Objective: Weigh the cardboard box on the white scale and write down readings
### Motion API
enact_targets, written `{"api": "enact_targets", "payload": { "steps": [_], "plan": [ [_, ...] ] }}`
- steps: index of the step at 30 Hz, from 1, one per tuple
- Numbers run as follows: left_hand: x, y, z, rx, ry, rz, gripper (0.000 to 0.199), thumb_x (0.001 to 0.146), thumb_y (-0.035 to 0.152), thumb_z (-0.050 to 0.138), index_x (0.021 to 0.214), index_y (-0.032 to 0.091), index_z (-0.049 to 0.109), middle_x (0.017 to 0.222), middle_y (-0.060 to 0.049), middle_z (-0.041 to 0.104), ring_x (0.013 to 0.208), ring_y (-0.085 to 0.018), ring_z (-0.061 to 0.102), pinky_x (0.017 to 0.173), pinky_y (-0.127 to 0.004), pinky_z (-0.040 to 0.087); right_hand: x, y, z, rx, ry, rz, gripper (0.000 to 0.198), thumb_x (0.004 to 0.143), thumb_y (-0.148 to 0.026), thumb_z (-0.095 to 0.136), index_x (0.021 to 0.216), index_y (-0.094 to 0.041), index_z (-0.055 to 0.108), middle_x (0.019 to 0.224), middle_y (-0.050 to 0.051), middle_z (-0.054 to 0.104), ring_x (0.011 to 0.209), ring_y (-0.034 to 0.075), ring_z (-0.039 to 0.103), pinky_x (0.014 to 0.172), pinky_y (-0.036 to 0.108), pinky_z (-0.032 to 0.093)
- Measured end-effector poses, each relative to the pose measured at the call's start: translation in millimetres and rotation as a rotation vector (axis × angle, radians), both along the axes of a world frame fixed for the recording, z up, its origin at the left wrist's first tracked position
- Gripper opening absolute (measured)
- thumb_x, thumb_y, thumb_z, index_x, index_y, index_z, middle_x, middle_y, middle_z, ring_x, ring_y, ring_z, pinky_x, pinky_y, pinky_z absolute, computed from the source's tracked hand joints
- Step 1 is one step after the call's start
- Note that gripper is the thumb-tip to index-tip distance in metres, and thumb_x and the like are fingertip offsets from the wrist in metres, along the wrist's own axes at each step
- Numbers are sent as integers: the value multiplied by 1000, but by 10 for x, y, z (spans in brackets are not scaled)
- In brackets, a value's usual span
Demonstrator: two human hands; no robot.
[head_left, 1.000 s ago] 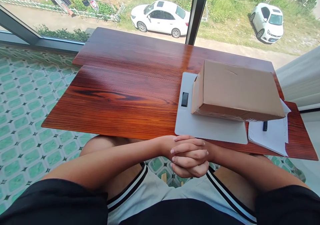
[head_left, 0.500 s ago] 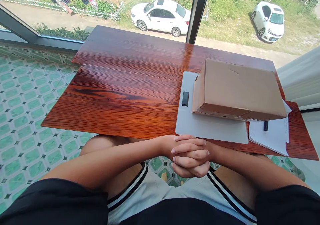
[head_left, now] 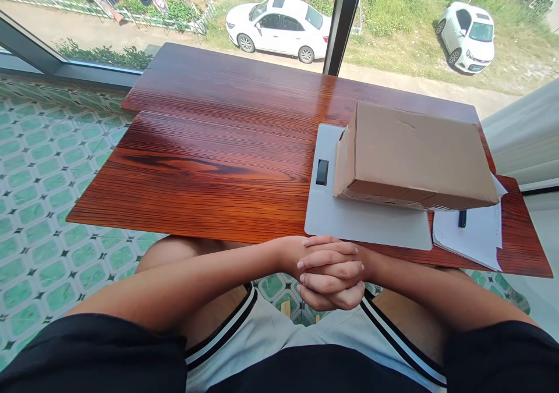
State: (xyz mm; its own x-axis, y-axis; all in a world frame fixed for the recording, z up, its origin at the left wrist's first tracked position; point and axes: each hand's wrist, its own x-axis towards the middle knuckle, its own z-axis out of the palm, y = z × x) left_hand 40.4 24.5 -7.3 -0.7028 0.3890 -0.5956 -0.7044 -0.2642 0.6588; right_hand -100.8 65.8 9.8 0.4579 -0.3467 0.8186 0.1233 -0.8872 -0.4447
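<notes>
My left hand and my right hand are clasped with their fingers interlaced, low in front of the table's near edge. Both are closed, with no object showing between them. Just beyond them a flat white scale with a small dark display lies on the table. A closed brown cardboard box rests on the scale and covers much of it. To the right, white paper sheets lie partly under the box's overhang, with a small black object on top.
The reddish-brown wooden table stretches out ahead, by a window with a dark frame post. A pale curtain hangs at the right. My legs are under the near edge, above a green tiled floor. Two white cars stand outside.
The view has shifted very slightly. My hands stay clasped in the same place, and the box, scale and papers have not moved.
</notes>
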Motion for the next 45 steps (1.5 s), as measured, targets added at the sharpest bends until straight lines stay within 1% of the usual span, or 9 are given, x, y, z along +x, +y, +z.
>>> {"api": "enact_targets", "payload": {
  "steps": [4, 10, 15, 22, 26, 31, 36, 40, 45],
  "plan": [
    [0, -16, -38, -62, 27, 34, 25, 92, 67, 57, 100, 47, 68, 59, 7, 42, 41, -10, 29, 38, -19, 35, -19, -4, 21, -9, 46, 30, 21, 85, -20, 71, 104, -27, 64, 94, 14, 65, 91, 35, 72, 74, 50, 63],
    [10, -13, -30, -221, 78, 95, 30, 88, 65, 64, 94, 36, 66, 57, 7, 37, 43, -10, 34, 36, -17, 33, 34, -1, -35, 2, -46, -7, 15, 87, -28, 69, 101, -28, 65, 90, 10, 64, 86, 33, 72, 71, 46, 63],
    [1, 1, 20, -187, 82, 76, 30, 88, 67, 62, 90, 37, 65, 56, 7, 35, 41, -10, 32, 35, -16, 32, 45, 4, -38, 1, -47, -23, 13, 87, -29, 69, 99, -28, 65, 90, 10, 65, 84, 32, 72, 70, 46, 62],
    [-14, 8, 19, 150, 47, -117, 51, 92, 76, 45, 75, 33, 67, 54, 4, 38, 43, -10, 34, 34, -16, 32, 3, 0, -7, -3, 21, 3, 19, 87, -23, 68, 104, -29, 63, 93, 12, 64, 88, 34, 72, 73, 49, 63],
    [-36, -14, 37, 235, -37, -91, 44, 92, 70, 53, 73, 34, 69, 55, 5, 39, 43, -10, 36, 37, -16, 38, 15, -2, -33, 4, -7, -10, 19, 87, -25, 68, 104, -32, 63, 92, 10, 64, 87, 33, 72, 74, 48, 63],
    [-21, 75, 105, 566, -147, 27, 36, 98, 58, 52, 77, 38, 73, 53, 7, 31, 35, -7, 24, 34, -12, 32, 37, 4, -34, 38, -60, -19, 13, 87, -28, 67, 100, -31, 65, 91, 8, 64, 86, 31, 72, 74, 46, 64],
    [-158, -102, -70, 748, -251, -16, 29, 98, 51, 57, 78, 41, 75, 54, 8, 35, 34, -6, 22, 35, -12, 34, 54, 0, -41, 18, -44, -19, 10, 87, -27, 68, 96, -28, 66, 89, 9, 64, 85, 31, 72, 72, 45, 63],
    [-657, -494, -258, 577, -374, -337, 26, 96, 36, 65, 72, 32, 72, 53, 9, 33, 33, -5, 17, 32, -10, 28, 83, -13, -95, 27, -101, -29, 10, 86, -31, 69, 95, -29, 68, 89, 8, 65, 83, 29, 72, 70, 43, 63],
    [-1042, -680, -262, 222, -430, -443, 34, 88, 30, 75, 59, 24, 61, 52, 10, 26, 37, -3, 6, 27, -10, 11, 79, 4, -69, 30, -90, -33, 11, 86, -26, 69, 97, -29, 66, 91, 9, 65, 85, 31, 72, 71, 45, 63]
  ]
}}
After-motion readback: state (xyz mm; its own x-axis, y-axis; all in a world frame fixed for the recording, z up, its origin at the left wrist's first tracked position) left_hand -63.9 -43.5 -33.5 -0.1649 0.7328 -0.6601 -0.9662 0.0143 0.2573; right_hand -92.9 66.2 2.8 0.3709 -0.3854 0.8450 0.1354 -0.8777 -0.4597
